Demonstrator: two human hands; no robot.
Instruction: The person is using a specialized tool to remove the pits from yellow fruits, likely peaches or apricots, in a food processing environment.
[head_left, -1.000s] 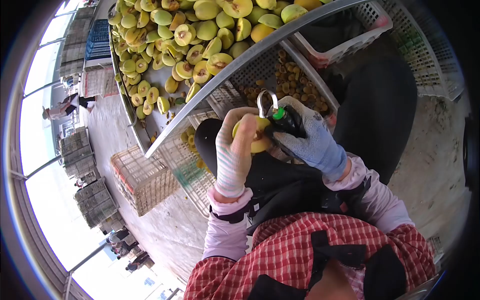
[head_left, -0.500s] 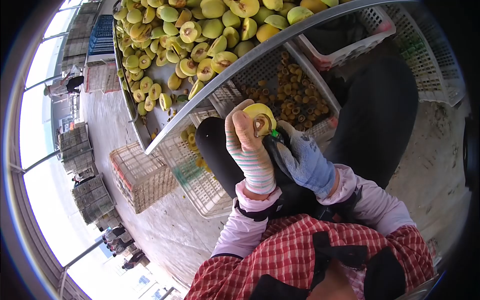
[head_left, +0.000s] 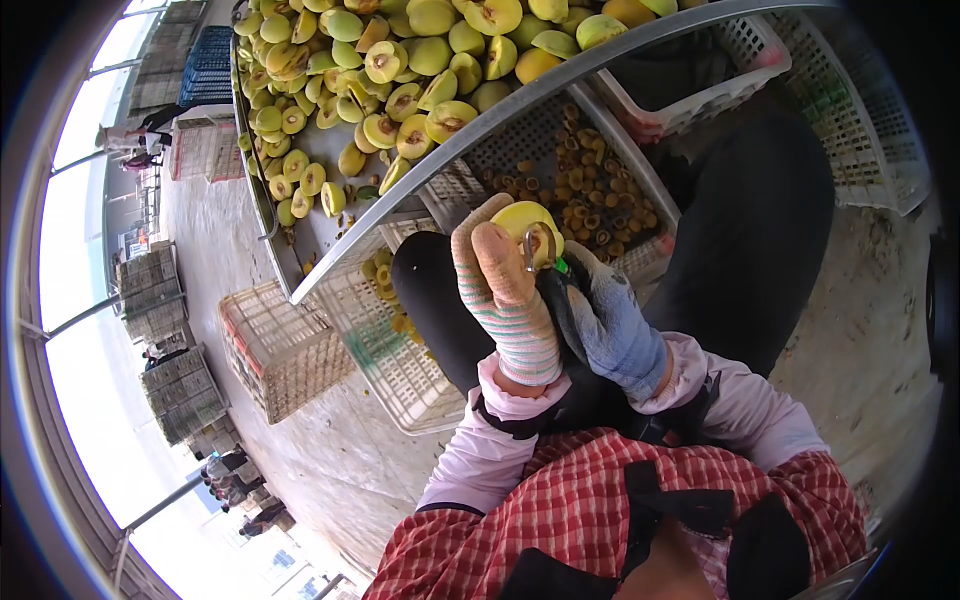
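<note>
Above the lap, centre frame, L hand [head_left: 503, 290] in striped knit glove is clenched around a yellow halved peach [head_left: 522, 222], cut face toward camera; fruit sits at the fingertips, thumb up along its near side. R hand [head_left: 605, 318] in grey-blue coated glove w/ black palm grips a green-handled pitting tool w/ metal loop blade [head_left: 537, 247]; loop lies against the cut face, R fingers just below and touching the fruit's lower edge. Handle mostly hidden by the glove. Behind the hands: white perforated plastic crate [head_left: 625, 160] holding brown pits, approx. directly beyond the fruit. Further up, slanted grey metal tray [head_left: 420, 185] loaded w/ many whole and halved yellow-green peaches [head_left: 400, 60]; its rim runs diagonally just above the L fingers. Second white plastic basket [head_left: 400, 370] below the tray, left of the knees. Stacked crates [head_left: 185, 395] well apart, far left on concrete floor.
</note>
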